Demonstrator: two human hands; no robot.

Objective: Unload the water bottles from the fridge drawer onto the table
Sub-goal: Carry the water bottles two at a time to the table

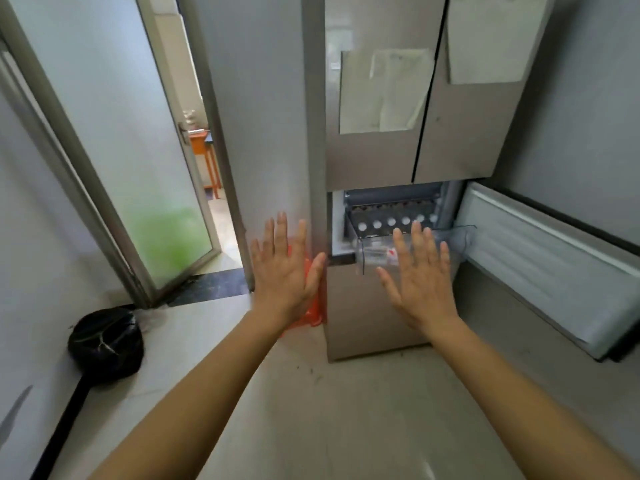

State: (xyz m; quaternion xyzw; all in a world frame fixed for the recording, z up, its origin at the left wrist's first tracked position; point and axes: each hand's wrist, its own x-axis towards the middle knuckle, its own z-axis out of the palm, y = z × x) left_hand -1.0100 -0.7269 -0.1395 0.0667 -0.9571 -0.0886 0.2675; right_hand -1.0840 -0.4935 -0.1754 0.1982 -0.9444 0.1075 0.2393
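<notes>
Unloading seems not yet begun: the drawer [367,261] is out, apparently full of bottles [391,222]. Left hand [284,268] and right hand [420,282] hover empty, fingers [282,230] straight and apart.

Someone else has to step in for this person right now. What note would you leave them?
Left hand: open, holds nothing, raised before the fridge.
Right hand: open, holds nothing, in front of the clear drawer.
Lower fridge door: swung open to the right.
The drawer sticks out, and the white caps of the water bottles show in a row just behind it.
Done: door open, drawer reachable.
Left: no bottle is in either hand, so all the unloading remains. The table is not in view.
</notes>
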